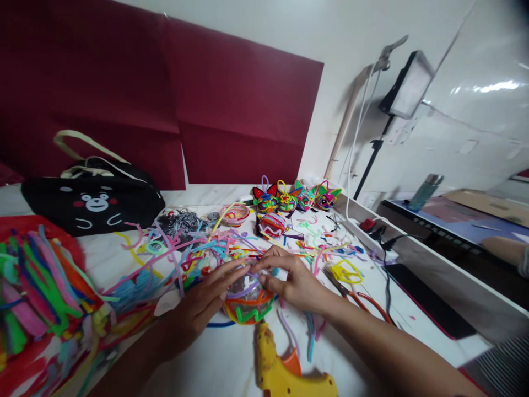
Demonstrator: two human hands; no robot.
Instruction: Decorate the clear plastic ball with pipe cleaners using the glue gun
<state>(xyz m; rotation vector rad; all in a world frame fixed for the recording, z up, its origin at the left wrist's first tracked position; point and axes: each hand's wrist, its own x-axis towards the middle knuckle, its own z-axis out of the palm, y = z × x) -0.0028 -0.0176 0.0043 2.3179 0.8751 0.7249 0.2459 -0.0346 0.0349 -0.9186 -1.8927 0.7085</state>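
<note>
In the middle of the head view is a clear, rounded plastic shell [241,287] banded with orange, yellow and zigzag green pipe cleaners. A purple pipe cleaner [249,290] curves across its upper part, ending near my right thumb. My left hand [212,295] lies along the shell's left side, fingers long and together against it. From the right, my right hand [287,277] grips the upper edge, its thumb and bent fingers close to the purple strand. Whether the fingertips pinch that strand is hidden. Just below, a yellow glue gun [275,366] with an orange trigger points toward the shell.
Loose pipe cleaners lie behind and left, with a large bundle [33,292] on red plastic. Orange-handled scissors [363,303] rest right, near a yellow coil [346,271]. Several finished cat-like masks [285,198], a black bag [95,201] and a power strip [372,242] surround the work area.
</note>
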